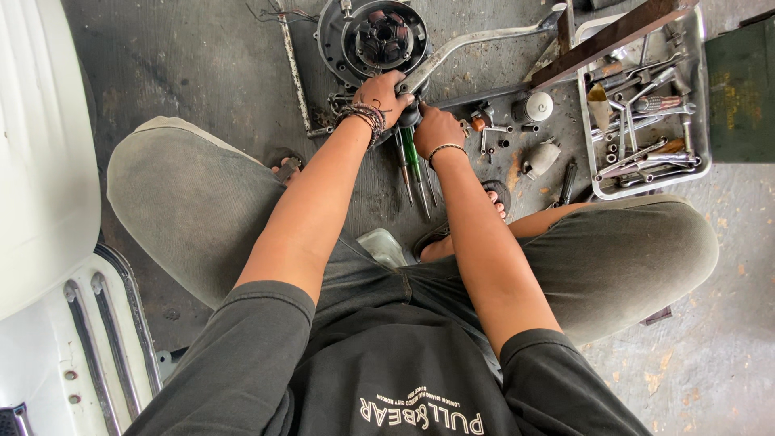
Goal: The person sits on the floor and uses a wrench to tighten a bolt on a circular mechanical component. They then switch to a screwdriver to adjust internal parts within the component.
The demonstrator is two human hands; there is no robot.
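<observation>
Head view: left hand [381, 93] and right hand [437, 127] both closed on metal lever [476, 40] base, beside round engine cover [373, 39]; screwdrivers [413, 165] just below.

We're looking at a stained grey concrete floor [202, 73] w/ parts lying all over it: a round engine cover [375, 40] at top, screwdrivers [413, 173] lying btwn the feet, small sockets & bolts [504, 133] sitting nearby, and a metal tray [704, 121] of tools resting at right.
</observation>
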